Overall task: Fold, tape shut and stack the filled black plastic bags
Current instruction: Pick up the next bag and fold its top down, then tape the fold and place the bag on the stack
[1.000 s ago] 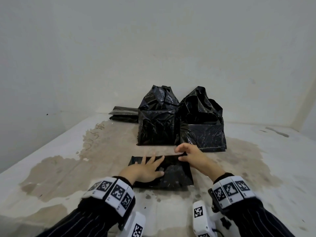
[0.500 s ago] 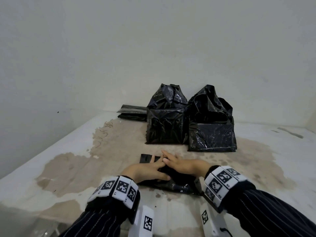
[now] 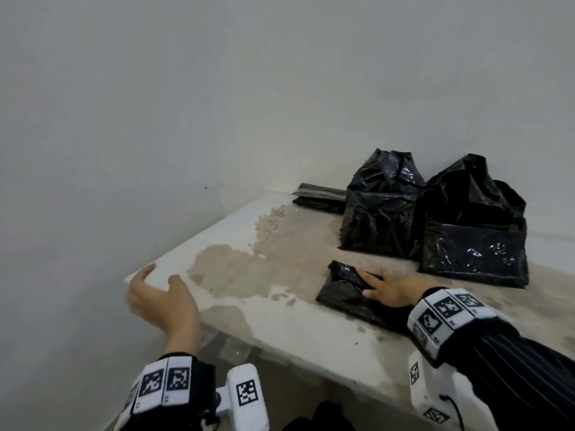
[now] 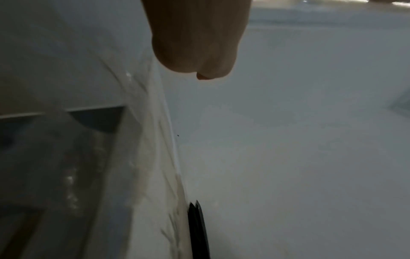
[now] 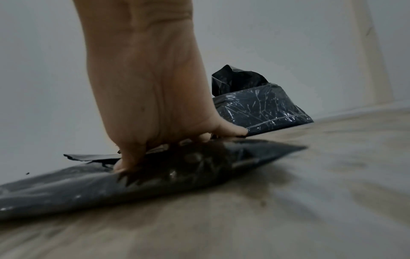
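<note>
1. Fingers (image 3: 146, 273) of the left hand (image 3: 161, 301) spread loosely, slightly curled, holding nothing; the hand hangs in the air just past the left corner of the counter (image 3: 280, 325).
2. From the left wrist view, that hand (image 4: 195, 38) shows only as a blurred knuckled shape above the pale counter edge (image 4: 159, 140); nothing lies in its grasp.
3. Brown stains cover much of the white counter top between the two hands.
4. At the back, against the wall, a flat pile of black bags (image 3: 320, 199) lies on the counter.
5. Just right of that pile stands a filled black bag (image 3: 379, 219), upright with its top crumpled.
6. Touching it on the right stands a second filled bag (image 3: 473, 244), its lower part folded into a flat front panel.
7. Nearer the person, in front of those two, a folded black bag (image 3: 342, 293) lies flat on the counter.
8. Straight fingers (image 3: 367, 275) of the right hand (image 3: 389, 290) press down on the folded bag, palm down, without curling round it.
9. Seen from the right wrist, the hand (image 5: 150, 87) bears on the folded bag (image 5: 88, 184) with its fingertips dimpling the plastic, and a loose flap sticks out to the left behind them.
10. Both wrists wear bands printed with black-and-white square markers (image 3: 441, 309).
</note>
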